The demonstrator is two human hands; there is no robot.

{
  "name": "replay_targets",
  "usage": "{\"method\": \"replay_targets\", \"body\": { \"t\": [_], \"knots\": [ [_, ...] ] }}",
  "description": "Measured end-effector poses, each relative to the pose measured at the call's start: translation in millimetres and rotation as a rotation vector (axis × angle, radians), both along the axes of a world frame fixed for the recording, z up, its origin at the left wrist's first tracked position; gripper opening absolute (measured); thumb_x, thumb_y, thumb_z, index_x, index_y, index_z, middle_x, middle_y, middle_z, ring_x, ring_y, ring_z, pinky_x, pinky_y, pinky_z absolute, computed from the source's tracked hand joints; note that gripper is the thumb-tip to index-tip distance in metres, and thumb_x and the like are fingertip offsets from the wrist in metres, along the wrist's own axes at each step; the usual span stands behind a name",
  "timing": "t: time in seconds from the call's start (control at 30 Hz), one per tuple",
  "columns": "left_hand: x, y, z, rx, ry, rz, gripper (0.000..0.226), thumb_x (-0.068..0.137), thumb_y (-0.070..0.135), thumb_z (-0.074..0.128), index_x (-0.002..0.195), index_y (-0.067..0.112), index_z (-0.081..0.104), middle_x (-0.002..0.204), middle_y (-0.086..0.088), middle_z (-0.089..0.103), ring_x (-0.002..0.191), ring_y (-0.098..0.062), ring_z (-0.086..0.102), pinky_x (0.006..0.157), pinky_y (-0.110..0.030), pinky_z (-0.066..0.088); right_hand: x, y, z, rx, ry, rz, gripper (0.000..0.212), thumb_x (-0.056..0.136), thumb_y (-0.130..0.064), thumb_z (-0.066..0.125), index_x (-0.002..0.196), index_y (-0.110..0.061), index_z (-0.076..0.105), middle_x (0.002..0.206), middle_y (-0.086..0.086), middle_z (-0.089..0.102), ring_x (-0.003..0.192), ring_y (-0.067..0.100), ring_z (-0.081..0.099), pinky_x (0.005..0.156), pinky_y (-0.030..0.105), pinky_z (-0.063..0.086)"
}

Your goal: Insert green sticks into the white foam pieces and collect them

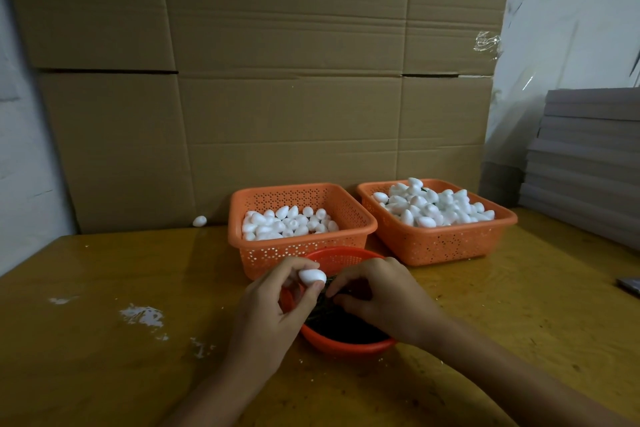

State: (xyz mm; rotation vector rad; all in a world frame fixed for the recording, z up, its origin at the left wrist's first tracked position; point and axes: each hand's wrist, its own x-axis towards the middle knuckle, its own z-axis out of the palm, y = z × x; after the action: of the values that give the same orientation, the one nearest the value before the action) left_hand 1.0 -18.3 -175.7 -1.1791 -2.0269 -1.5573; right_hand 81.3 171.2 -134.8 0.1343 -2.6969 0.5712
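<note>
Left hand (277, 305) pinches a white foam piece (312, 277) between thumb and curled fingers above the red bowl (346, 346); right hand (381, 295), fingers curled, pinches a green stick (325, 299).

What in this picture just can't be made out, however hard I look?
All in the head view:
What the right hand pinches, if anything: hidden under its curled fingers.
Any stick in the white egg-shaped foam piece held by the left hand: fingers cover its end.
The dark green sticks in the round red plastic bowl: a dim tangle, partly covered by both hands.
The dark flat object: cut off by the right edge.
</note>
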Motion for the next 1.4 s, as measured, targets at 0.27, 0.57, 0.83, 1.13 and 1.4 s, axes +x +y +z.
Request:
{"method": "replay_targets", "body": {
  "t": [0.27, 0.57, 0.83, 1.13, 1.4],
  "knots": [
    [-1.7, 0.9, -3.8, 0.016, -0.044, 0.015, 0.021, 0.095, 0.037, 0.068, 0.115, 0.033, 0.064, 0.105, 0.019, 0.072, 0.105, -0.007, 0.069, 0.079, -0.017, 0.055, 0.2, 1.8, -2.1, -0.123, 0.033, 0.048, 0.023, 0.098, -0.011, 0.067, 0.111, -0.028, 0.077, 0.096, -0.014, 0.077, 0.083, 0.000, 0.072, 0.082, 0.027, 0.057],
    [0.2, 0.8, -2.5, 0.041, -0.069, 0.014, 0.029, 0.090, 0.046, 0.063, 0.117, 0.036, 0.056, 0.108, 0.022, 0.069, 0.108, -0.002, 0.066, 0.082, -0.013, 0.052, 0.8, 9.9, 9.3, -0.769, -0.060, 0.174, 0.015, 0.100, -0.011, 0.065, 0.109, 0.001, 0.061, 0.101, 0.010, 0.080, 0.083, 0.033, 0.075, 0.076, 0.038, 0.062],
    [0.6, -0.2, -1.6, 0.028, -0.043, 0.030, 0.024, 0.093, 0.042, 0.064, 0.114, 0.032, 0.066, 0.107, 0.021, 0.070, 0.108, -0.007, 0.067, 0.077, -0.014, 0.053, 3.0, 12.8, 10.7, -0.848, -0.041, 0.141, 0.007, 0.091, -0.017, 0.077, 0.094, -0.011, 0.077, 0.089, 0.007, 0.076, 0.076, 0.019, 0.071, 0.068, 0.028, 0.061],
    [0.5, 1.3, -2.2, 0.060, -0.065, 0.005, 0.024, 0.091, 0.045, 0.065, 0.107, 0.027, 0.063, 0.103, 0.017, 0.070, 0.104, -0.010, 0.068, 0.082, -0.021, 0.055, 3.0, 11.4, 12.9, -0.837, -0.073, 0.151, 0.006, 0.092, -0.013, 0.076, 0.096, -0.010, 0.079, 0.089, 0.008, 0.078, 0.076, 0.018, 0.073, 0.065, 0.024, 0.060],
    [-1.5, 0.0, -2.3, 0.050, -0.092, -0.042, 0.020, 0.091, 0.045, 0.068, 0.108, 0.036, 0.065, 0.106, 0.020, 0.072, 0.108, -0.006, 0.069, 0.084, -0.019, 0.056, 2.7, 12.6, 10.5, -0.776, -0.071, 0.200, 0.011, 0.094, -0.017, 0.074, 0.103, -0.016, 0.080, 0.099, 0.004, 0.080, 0.078, 0.019, 0.074, 0.065, 0.024, 0.060]
  ]
}}
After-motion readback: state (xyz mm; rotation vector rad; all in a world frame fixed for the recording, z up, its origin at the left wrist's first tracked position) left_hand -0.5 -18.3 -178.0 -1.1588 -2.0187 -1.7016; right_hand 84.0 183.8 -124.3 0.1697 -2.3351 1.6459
